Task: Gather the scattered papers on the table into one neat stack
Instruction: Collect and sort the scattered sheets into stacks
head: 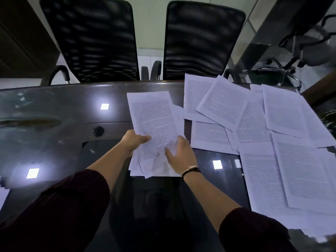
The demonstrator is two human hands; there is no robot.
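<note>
Dark maroon sleeves [60,211] fill the near edge of the view, both forearms reaching out over the glossy dark worktop [54,124]. The left hand [135,140] pinches the gathered bundle of papers [154,128] at its left edge, thumb on top and fingers tucked beneath, so the sheets lift clear of the glass and tilt away from the person. The right hand [179,153], a dark band at its wrist, lies on the bundle's lower right with fingers spread and only lightly bent, apparently steadying the sheets. That bundle is ragged, with corners fanning out at the bottom, so it looks like squaring up is yet to come. To the right, plenty of scattered papers [263,128] overlap across the worktop out to its right edge, and a sliver of paper [3,195] peeks in at far left. Two black mesh chairs [91,39] stand behind. By my reading, well under halfway through.
</note>
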